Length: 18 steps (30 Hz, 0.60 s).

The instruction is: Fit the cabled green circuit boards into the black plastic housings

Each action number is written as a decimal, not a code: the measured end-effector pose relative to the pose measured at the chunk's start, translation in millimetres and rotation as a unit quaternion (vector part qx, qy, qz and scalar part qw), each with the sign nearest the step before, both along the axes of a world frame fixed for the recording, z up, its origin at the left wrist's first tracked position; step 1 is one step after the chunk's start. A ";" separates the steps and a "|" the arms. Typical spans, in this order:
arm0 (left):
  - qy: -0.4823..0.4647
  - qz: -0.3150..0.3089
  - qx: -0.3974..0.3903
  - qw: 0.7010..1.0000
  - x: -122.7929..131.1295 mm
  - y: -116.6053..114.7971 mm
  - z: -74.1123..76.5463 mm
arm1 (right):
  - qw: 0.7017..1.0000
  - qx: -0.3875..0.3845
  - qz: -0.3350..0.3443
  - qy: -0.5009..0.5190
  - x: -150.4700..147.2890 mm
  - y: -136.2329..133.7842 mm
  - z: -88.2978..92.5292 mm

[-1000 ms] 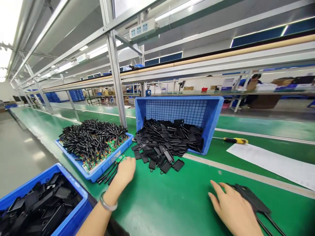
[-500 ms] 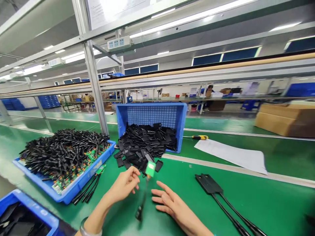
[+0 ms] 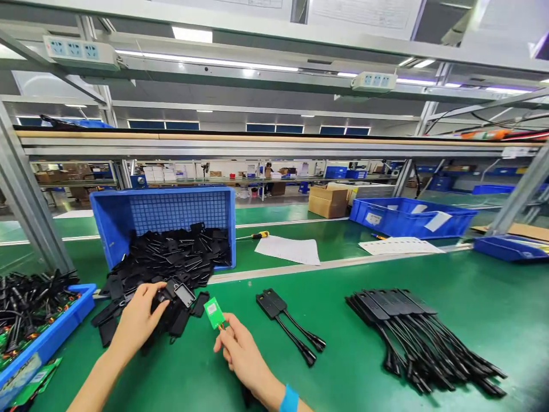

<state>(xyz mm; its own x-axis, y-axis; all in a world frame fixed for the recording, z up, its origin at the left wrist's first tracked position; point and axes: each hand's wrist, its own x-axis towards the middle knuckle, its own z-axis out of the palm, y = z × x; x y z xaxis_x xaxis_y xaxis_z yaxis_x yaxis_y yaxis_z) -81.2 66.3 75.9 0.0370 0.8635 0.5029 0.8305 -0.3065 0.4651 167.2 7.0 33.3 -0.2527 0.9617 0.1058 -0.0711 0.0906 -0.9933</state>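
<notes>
My right hand (image 3: 242, 349) pinches a green circuit board (image 3: 214, 313) near its lower end, where short coloured wires come out. The board has a white label and tilts up above the table. At the near edge of a pile of black plastic cases (image 3: 180, 257), my left hand (image 3: 139, 315) has thumb and forefinger curved around a black case, partly hidden among the others. Just right of those fingers lies an open case (image 3: 184, 295) with its hollow side up. Two closed black cases with cables (image 3: 274, 303) rest to the right of my right hand.
The pile spills from a tipped blue crate (image 3: 231, 229). A blue tray (image 3: 47, 337) of boards with black cables stands at left. Several cased cables (image 3: 398, 309) lie in a row at right. Behind are a screwdriver (image 3: 259, 235), paper (image 3: 289, 250) and a blue bin (image 3: 412, 220).
The view has swung right. The circuit board, blurred between both hands before, is now in my right hand. My left hand has moved to the pile of black cases.
</notes>
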 end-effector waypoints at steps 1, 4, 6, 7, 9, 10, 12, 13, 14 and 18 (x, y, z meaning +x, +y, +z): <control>-0.029 0.021 -0.001 0.999 6.3 -5.9 2.7 | 0.997 0.056 -0.022 -0.042 1.6 -1.4 2.2; -0.177 0.002 -0.090 0.980 29.0 -22.6 -0.8 | 0.966 0.194 -0.072 -0.157 5.6 -6.5 8.1; -0.298 -0.050 -0.203 0.931 44.9 -31.8 -10.3 | 0.949 0.239 -0.066 -0.197 7.0 -9.2 9.0; -0.353 -0.067 -0.249 0.899 52.0 -35.8 -15.7 | 0.943 0.251 -0.055 -0.211 7.3 -10.0 8.1; -0.441 -0.080 -0.303 0.841 62.9 -42.6 -24.7 | 0.934 0.264 -0.042 -0.238 7.1 -10.4 3.9; -0.478 -0.086 -0.317 0.814 66.4 -45.7 -27.7 | 0.930 0.267 -0.039 -0.250 6.9 -10.2 1.0; -0.539 -0.121 -0.333 0.764 69.5 -51.2 -30.5 | 0.925 0.271 -0.039 -0.265 6.4 -9.7 -4.3; -0.559 -0.146 -0.336 0.744 69.6 -53.6 -30.8 | 0.924 0.271 -0.041 -0.265 6.2 -9.6 -6.2; -0.569 -0.172 -0.336 0.730 69.0 -55.8 -30.9 | 0.926 0.269 -0.043 -0.261 6.0 -9.6 -7.2; -0.571 -0.234 -0.326 0.716 66.8 -60.1 -34.0 | 0.948 0.231 -0.042 -0.215 6.0 -10.0 -3.9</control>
<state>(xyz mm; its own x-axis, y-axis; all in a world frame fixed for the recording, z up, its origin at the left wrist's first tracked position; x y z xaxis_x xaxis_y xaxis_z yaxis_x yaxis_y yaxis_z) -14.4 6.3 41.9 0.2858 0.9558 -0.0690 -0.3285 0.1654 0.9299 173.2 -3.1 29.4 -0.2925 0.8566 0.4251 0.3577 0.5103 -0.7821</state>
